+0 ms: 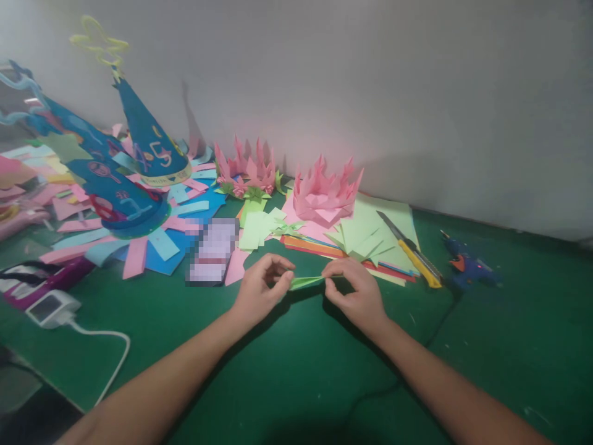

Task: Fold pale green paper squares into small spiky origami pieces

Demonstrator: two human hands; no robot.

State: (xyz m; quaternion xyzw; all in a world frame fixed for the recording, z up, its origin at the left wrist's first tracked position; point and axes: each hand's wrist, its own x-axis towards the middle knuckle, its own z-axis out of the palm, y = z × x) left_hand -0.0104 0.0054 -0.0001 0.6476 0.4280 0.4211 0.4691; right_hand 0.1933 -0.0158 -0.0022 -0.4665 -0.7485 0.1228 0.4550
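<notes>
A narrow folded piece of green paper [306, 282] stretches between my two hands above the green table [287, 371]. My left hand [264, 284] pinches its left end between thumb and fingers. At the other end, the thumb and fingertips of my right hand [354, 290] are closed on the same paper. Just beyond my hands lies a stack of coloured paper sheets [315, 247], with loose light green pieces [254, 230] to its left. Behind the stack stands a pink paper crown [324, 198]; a second pink crown with green leaves [248, 170] is to its left.
On the right lie a yellow utility knife [419, 262], blade out, and a blue glue gun [475, 269] with a cord. A phone [213, 250] lies left of my hands. Blue cone hats [148, 130] and a white cable [127, 346] occupy the left. A wall [417, 93] stands behind.
</notes>
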